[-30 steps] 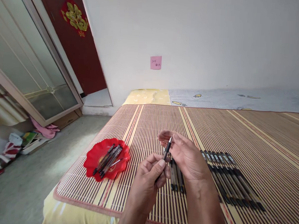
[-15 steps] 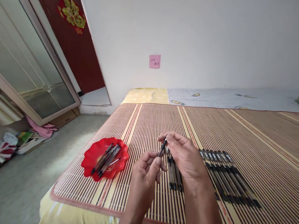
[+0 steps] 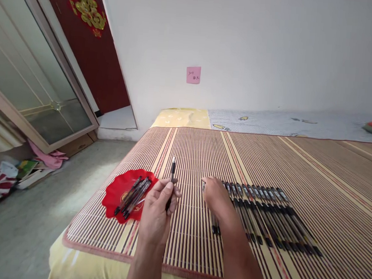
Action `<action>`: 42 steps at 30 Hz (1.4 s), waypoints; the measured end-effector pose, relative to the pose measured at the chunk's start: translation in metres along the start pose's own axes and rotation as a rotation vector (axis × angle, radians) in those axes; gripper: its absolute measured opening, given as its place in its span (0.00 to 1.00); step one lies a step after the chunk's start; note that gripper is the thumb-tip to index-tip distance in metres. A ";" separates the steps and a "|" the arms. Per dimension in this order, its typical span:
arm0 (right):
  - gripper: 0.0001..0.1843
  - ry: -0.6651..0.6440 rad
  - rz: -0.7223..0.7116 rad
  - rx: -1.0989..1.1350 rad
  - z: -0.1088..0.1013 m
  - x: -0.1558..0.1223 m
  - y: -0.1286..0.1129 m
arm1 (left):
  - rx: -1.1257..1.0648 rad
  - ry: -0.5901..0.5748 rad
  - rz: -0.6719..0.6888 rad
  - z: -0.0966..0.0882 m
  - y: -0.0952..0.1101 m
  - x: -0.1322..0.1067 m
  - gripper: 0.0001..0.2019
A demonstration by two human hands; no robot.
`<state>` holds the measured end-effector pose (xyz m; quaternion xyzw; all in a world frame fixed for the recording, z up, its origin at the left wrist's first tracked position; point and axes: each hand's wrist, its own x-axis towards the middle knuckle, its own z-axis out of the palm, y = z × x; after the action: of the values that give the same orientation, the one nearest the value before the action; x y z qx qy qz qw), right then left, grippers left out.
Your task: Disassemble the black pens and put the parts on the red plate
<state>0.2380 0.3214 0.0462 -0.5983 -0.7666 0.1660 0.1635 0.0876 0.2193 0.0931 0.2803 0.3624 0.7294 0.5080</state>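
My left hand (image 3: pixel 161 198) is closed round a black gel pen (image 3: pixel 172 173), held upright with its uncapped tip pointing up. To the right, my right hand (image 3: pixel 215 196) reaches down to the left end of a row of black pens (image 3: pixel 263 220) on the mat. Its fingers are pinched on a small clear pen cap (image 3: pixel 203 185), partly hidden by the fingertips. Along the top of the row lie several clear caps (image 3: pixel 258 192), each above a pen. My right hand and forearm cover some of the pens.
A red scalloped plate (image 3: pixel 111 193) holding several pens (image 3: pixel 133 195) and a thin white stick stands left of my left hand. Everything lies on a striped bamboo mat (image 3: pixel 191 148) over a bed. A pink note (image 3: pixel 193 75) is on the wall.
My hands have moved apart. The left one went left with the pen, whose tip is now bare; the right one left the pen and came down at the row's left end.
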 end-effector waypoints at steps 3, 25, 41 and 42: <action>0.24 -0.043 0.008 -0.043 0.009 0.001 -0.004 | 0.000 -0.023 -0.020 0.000 -0.002 0.000 0.19; 0.10 -0.059 0.053 0.134 0.004 -0.003 -0.022 | 0.047 -0.076 -0.082 0.003 -0.005 -0.002 0.19; 0.12 0.463 -0.162 1.545 -0.063 -0.030 -0.031 | 0.238 -0.203 -0.134 0.009 -0.016 -0.008 0.19; 0.13 0.434 -0.170 1.537 -0.062 -0.030 -0.030 | 0.243 -0.204 -0.134 0.010 -0.016 -0.008 0.20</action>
<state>0.2466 0.2893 0.1138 -0.2769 -0.4321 0.5142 0.6872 0.1062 0.2175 0.0856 0.3876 0.4124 0.6124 0.5520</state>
